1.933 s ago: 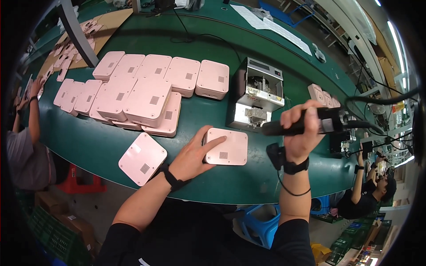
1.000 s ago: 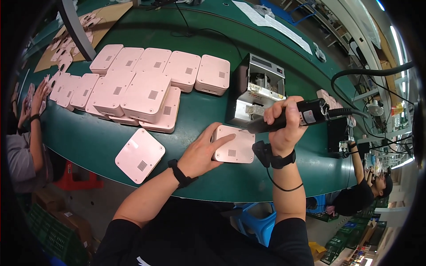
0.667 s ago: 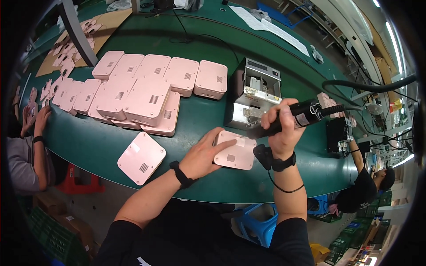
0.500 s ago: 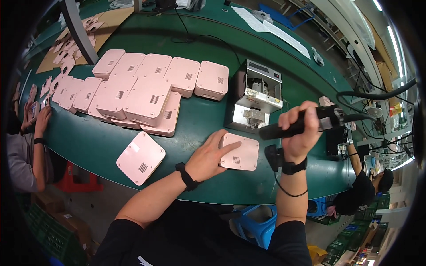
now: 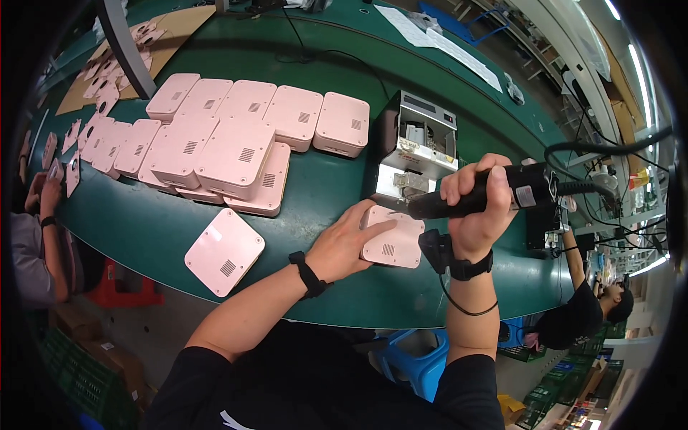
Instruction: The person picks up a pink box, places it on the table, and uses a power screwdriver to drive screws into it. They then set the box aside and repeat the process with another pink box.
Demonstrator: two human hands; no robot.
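A pale pink square plastic housing (image 5: pixel 403 247), with rounded corners, corner holes and a small slotted vent, lies flat on the green bench. My left hand (image 5: pixel 345 242) grips it at its left side, a finger lying across its top. My right hand (image 5: pixel 481 204) is wrapped round a black electric screwdriver (image 5: pixel 448 204), held nearly level with its cord leaving to the right. The screwdriver's front end points left over the housing's far edge; whether its bit touches a screw I cannot tell. Another pink housing (image 5: pixel 225 252) lies to the left of my left hand.
Several pink housings (image 5: pixel 236 154) are stacked at the left. A black and silver screw feeder (image 5: pixel 423 147) stands just beyond my hands. A thick cable (image 5: pixel 609 154) hangs at the right. People work at both sides, one with hands (image 5: pixel 44 192) on pink parts. A blue stool (image 5: pixel 412 358) stands below the bench.
The screwdriver in my right hand has moved slightly left toward the housing. My left hand and the housing have shifted a little away and to the right.
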